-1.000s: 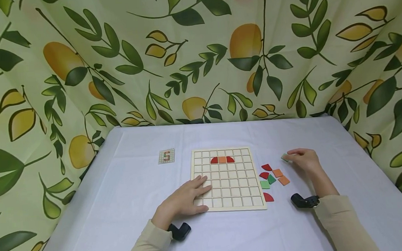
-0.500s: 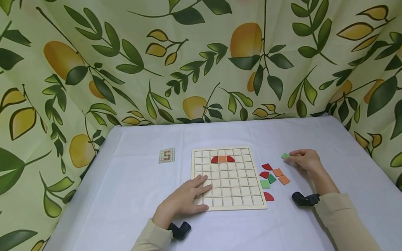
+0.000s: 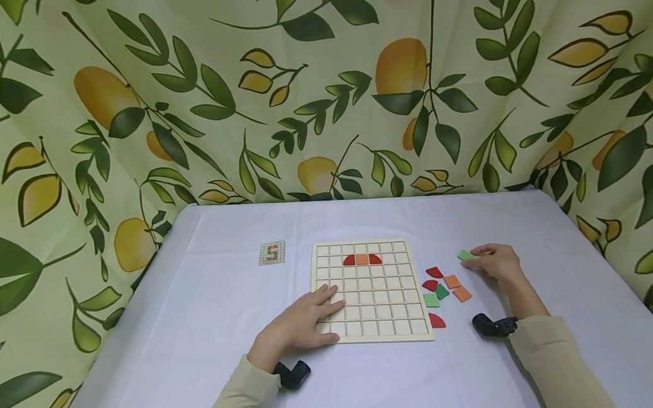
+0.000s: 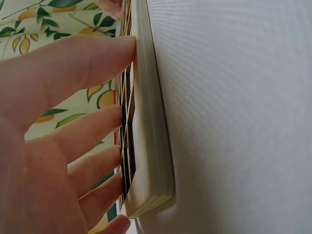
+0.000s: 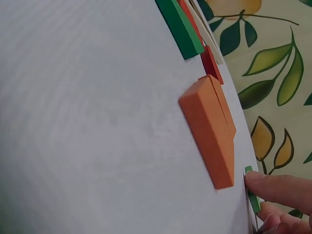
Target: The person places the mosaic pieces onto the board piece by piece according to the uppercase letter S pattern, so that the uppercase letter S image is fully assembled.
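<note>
My left hand (image 3: 303, 319) lies with spread fingers on the lower left of a wooden grid board (image 3: 378, 336). In the left wrist view its thumb (image 4: 92, 61) touches the board's edge (image 4: 153, 146). Off to the right, my right hand (image 3: 498, 260) pinches a light green square tile (image 3: 465, 255) at its right side, close over the table; the right wrist view shows a finger (image 5: 273, 187) against that tile. Near the board's top, two red quarter-round tiles (image 3: 349, 260) flank an orange square tile (image 3: 361, 260).
Between the board and my right hand lie loose tiles: red quarter-rounds (image 3: 437, 320), orange squares (image 3: 462, 294), a light green square (image 3: 431, 300) and a dark green piece (image 3: 442, 291). A small pattern card (image 3: 272, 253) lies left of the board. A leaf-printed curtain (image 3: 318, 91) hangs behind the table.
The light green tile in my right hand has turned from tilted and dark to nearly flat, showing its bright face. My left hand and the board have stayed put.
</note>
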`<state>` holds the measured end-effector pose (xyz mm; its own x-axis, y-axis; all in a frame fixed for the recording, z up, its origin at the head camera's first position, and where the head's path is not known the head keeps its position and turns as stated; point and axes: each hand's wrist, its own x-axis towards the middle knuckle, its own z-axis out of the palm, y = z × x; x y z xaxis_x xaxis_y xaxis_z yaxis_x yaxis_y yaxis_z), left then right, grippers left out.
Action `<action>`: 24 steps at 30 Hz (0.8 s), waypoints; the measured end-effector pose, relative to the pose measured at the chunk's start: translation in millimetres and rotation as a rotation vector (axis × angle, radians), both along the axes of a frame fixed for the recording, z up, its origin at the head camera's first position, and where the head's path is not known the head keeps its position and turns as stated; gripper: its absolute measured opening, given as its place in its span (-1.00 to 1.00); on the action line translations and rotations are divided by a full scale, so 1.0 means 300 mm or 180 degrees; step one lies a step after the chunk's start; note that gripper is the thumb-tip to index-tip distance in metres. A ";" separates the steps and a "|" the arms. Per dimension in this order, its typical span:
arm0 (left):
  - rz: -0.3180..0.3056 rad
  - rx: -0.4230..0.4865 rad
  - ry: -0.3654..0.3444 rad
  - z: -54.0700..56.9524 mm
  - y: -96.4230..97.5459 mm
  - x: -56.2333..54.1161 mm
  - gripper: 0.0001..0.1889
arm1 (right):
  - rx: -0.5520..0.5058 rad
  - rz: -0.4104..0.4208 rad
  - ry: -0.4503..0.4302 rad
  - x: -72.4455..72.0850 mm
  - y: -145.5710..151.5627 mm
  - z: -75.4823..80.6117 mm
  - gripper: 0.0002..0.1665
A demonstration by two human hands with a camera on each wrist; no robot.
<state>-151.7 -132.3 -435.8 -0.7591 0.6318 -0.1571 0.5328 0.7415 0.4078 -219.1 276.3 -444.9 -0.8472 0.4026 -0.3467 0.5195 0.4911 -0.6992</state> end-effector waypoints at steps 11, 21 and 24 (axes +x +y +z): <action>0.0012 0.0009 -0.0029 0.005 0.000 0.004 -0.34 | -0.0075 -0.0080 0.0040 0.000 -0.004 -0.006 -0.52; 0.0005 0.0007 -0.0010 0.003 0.000 0.002 -0.34 | 0.0003 -0.0073 0.0022 0.003 -0.005 -0.014 -0.52; 0.0006 0.0001 -0.0010 0.003 -0.001 0.002 -0.34 | -0.0026 -0.0069 0.0032 0.007 -0.006 -0.010 -0.52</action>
